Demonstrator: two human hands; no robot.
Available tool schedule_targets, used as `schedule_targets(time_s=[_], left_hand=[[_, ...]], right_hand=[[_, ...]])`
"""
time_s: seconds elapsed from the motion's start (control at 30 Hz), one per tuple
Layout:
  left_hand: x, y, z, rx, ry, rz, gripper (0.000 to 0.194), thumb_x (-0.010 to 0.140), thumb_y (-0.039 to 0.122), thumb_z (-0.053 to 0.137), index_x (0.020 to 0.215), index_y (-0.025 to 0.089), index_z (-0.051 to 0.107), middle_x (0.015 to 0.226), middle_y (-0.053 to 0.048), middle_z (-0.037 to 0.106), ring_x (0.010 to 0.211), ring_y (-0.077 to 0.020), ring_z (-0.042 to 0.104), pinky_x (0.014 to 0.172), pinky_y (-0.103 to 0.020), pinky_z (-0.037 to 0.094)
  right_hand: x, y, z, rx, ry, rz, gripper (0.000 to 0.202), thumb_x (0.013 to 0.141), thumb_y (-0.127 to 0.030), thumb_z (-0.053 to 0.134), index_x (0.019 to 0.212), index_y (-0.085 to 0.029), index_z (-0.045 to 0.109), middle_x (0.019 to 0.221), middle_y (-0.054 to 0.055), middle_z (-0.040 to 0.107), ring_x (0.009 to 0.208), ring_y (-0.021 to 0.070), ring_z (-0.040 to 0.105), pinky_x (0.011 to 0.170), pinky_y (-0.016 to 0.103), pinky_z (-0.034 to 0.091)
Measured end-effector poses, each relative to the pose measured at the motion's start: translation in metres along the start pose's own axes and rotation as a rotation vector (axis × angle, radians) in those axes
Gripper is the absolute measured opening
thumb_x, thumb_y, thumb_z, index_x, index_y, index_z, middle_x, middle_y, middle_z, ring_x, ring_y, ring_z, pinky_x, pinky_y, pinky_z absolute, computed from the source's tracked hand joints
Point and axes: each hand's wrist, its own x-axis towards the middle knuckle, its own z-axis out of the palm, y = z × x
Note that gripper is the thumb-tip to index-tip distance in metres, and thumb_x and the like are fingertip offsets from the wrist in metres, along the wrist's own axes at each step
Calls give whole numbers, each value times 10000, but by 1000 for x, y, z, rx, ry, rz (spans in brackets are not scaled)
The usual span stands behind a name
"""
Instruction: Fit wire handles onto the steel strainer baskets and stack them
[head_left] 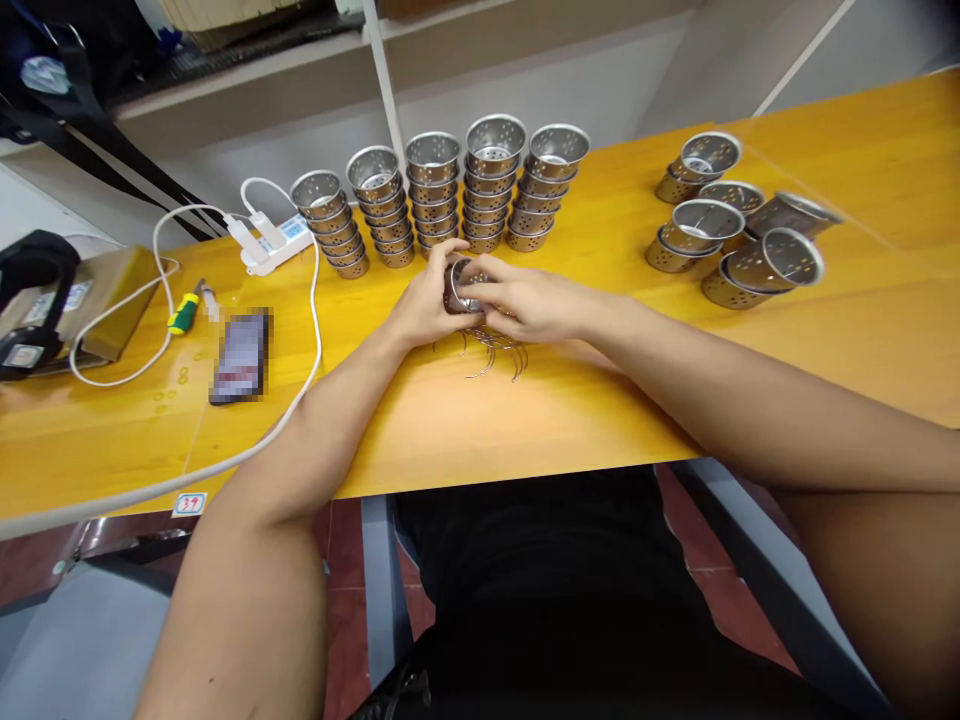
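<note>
A perforated metal cup is tilted toward me at the middle of the yellow table. My left hand is wrapped round its left side. From the right, my right hand reaches over the cup's opening, with its fingers at the rim and inside; whether they grip a small part cannot be made out. Several thin curved wire hooks lie just below the cup, partly hidden by my right hand. Behind my hands stand stacks of perforated metal cups in a row.
More perforated cups, some tilted or stacked, stand at the right. To the left are a phone, a green and yellow screwdriver, a white power strip with a cable, and black headphones.
</note>
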Motion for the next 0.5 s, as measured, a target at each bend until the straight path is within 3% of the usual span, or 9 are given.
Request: schedule_targets(time_s=[0.1, 0.27, 0.37, 0.5], left_hand=[[0, 6, -3, -9, -39, -7, 1093, 914, 768, 1060, 1752, 279, 555, 1669, -189, 807, 1521, -424, 860, 1339, -589, 709], [3, 12, -2, 7, -88, 59, 944, 943, 610, 1050, 1713, 236, 652, 1707, -218, 814, 1576, -441, 828, 1376, -588, 669], [3, 12, -3, 48, -109, 75, 865, 931, 475, 1031, 1688, 220, 699, 1661, -196, 834, 1561, -435, 825, 1371, -575, 666], [4, 10, -6, 60, -90, 69, 962, 889, 407, 1059, 1743, 205, 665, 1726, -200, 812, 1598, -429, 807, 1397, -555, 654]], right_hand=[[-1, 10, 1, -68, -15, 66, 303, 1165, -417, 681, 1328, -234, 859, 1707, 222, 653, 1071, 346, 783, 920, 591, 724], [-6, 19, -9, -16, -29, 58, 214, 1118, -465, 818, 1164, -256, 831, 1684, 211, 618, 1396, 495, 755, 1230, 788, 696], [-8, 18, -11, 6, -29, 43, 258, 1071, -491, 907, 1197, -275, 843, 1669, 200, 637, 1457, 511, 734, 1282, 798, 691], [-10, 21, -11, 54, 36, 19, 381, 1109, -592, 913, 1341, -296, 853, 1684, 197, 670, 1470, 504, 731, 1302, 778, 681]])
